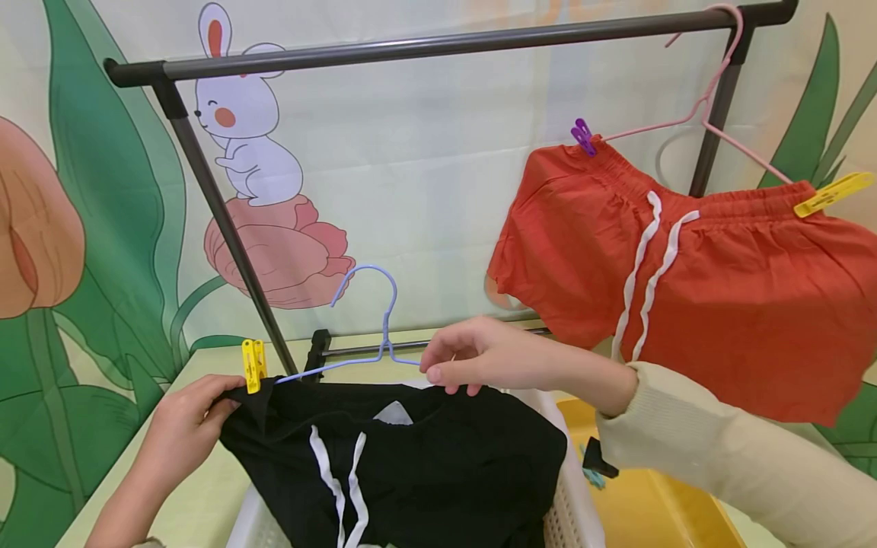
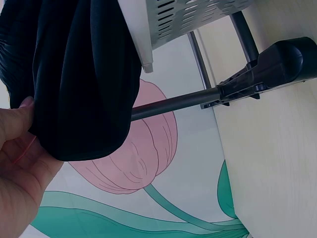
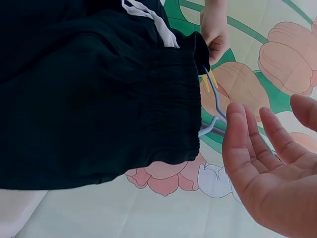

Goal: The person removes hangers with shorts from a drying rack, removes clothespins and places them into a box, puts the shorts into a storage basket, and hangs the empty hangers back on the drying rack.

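Black shorts (image 1: 425, 464) with white drawstrings hang below a blue hanger (image 1: 387, 335), whose hook points up. At the left end of the waistband, a yellow clothespin (image 1: 254, 365) clamps the cloth by the hanger. My left hand (image 1: 188, 426) pinches that corner between thumb and fingers; in the left wrist view the thumb lies on the black cloth (image 2: 84, 79). My right hand (image 1: 486, 354) is over the hanger's right arm, above the waistband. Its fingers (image 3: 237, 144) look loosely bent, apart from the shorts in the right wrist view. Whether they touch the hanger is unclear.
A dark rack bar (image 1: 425, 49) crosses the top. Red shorts (image 1: 740, 297) hang from it at right on a pink hanger (image 1: 709, 103), held by purple and yellow clothespins. A white basket (image 1: 572, 495) stands beneath the black shorts, beside a yellow bin (image 1: 658, 510).
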`<act>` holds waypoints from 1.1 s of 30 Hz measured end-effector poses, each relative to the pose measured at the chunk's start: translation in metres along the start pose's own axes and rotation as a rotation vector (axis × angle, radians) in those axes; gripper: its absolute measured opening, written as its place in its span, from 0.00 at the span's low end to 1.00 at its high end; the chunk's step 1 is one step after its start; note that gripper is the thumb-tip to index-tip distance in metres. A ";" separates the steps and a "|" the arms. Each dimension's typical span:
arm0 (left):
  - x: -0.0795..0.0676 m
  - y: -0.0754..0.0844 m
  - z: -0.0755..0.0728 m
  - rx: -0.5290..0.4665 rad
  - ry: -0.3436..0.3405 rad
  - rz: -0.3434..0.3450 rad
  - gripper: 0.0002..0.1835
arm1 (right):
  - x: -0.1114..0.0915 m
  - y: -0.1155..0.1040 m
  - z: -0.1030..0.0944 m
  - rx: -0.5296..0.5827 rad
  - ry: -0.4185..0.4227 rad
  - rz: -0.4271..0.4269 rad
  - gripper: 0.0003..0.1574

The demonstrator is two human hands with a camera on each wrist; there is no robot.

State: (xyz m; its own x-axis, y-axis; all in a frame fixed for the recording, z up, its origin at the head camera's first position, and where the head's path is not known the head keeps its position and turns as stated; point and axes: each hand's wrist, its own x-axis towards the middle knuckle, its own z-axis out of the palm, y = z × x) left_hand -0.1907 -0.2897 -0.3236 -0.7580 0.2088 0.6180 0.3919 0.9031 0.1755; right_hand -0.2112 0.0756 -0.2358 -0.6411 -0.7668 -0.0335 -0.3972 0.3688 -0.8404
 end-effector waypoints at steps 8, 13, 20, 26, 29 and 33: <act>0.000 0.000 -0.001 0.002 -0.012 -0.010 0.14 | 0.008 -0.005 0.004 0.005 -0.012 -0.022 0.14; 0.001 0.001 -0.001 0.005 -0.014 -0.012 0.14 | 0.012 -0.009 0.007 0.010 -0.024 -0.043 0.15; 0.002 0.003 -0.003 -0.004 -0.028 -0.039 0.14 | 0.019 -0.014 0.009 -0.003 -0.016 -0.080 0.14; 0.003 0.006 -0.006 -0.002 -0.013 -0.045 0.14 | 0.025 -0.014 0.011 0.001 -0.014 -0.096 0.15; 0.003 0.007 -0.007 0.009 0.009 -0.045 0.14 | 0.027 -0.015 0.011 0.003 -0.011 -0.104 0.15; 0.003 0.011 -0.009 0.016 0.028 -0.054 0.13 | 0.029 -0.018 0.012 0.013 -0.013 -0.111 0.16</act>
State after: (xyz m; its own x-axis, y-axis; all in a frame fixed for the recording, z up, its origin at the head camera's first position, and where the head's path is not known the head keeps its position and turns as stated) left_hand -0.1842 -0.2826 -0.3124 -0.7632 0.1489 0.6288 0.3419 0.9188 0.1974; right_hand -0.2148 0.0409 -0.2282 -0.5848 -0.8094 0.0530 -0.4566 0.2745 -0.8462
